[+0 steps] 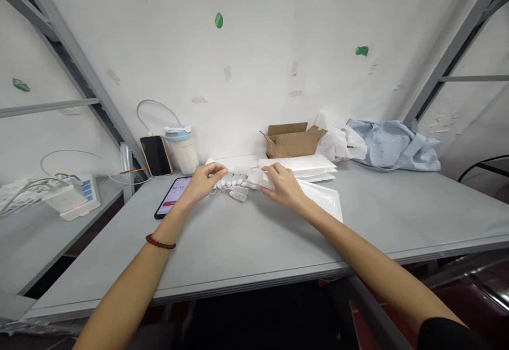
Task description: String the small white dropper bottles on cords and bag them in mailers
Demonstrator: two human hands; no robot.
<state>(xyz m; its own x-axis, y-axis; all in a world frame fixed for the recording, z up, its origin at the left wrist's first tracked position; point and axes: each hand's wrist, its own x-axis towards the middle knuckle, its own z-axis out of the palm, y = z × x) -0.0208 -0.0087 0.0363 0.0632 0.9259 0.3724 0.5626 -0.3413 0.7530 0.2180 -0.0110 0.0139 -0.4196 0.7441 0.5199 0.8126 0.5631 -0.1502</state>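
Note:
Several small white items (pixel 237 194) lie in a cluster on the grey table (pixel 254 249), between my two hands. My left hand (pixel 205 180) is at the left end of the cluster, thumb and index finger pinched together; what they hold, if anything, is too small to name. On the right, my right hand (pixel 280 184) has its fingers closed on a thin, translucent white piece (pixel 256 175). Behind and beside that hand is a stack of white padded envelopes (pixel 314 166), with a bubble-lined one (pixel 324 197) lower down.
Left of the cluster lie a phone with a lit timer (pixel 170 196), a second phone (pixel 156 156) and a lidded cup (pixel 183 151). Along the wall are an open cardboard box (pixel 293 142), a white plastic bag (pixel 344 140) and blue cloth (pixel 392 144). A power strip (pixel 85 199) sits far left.

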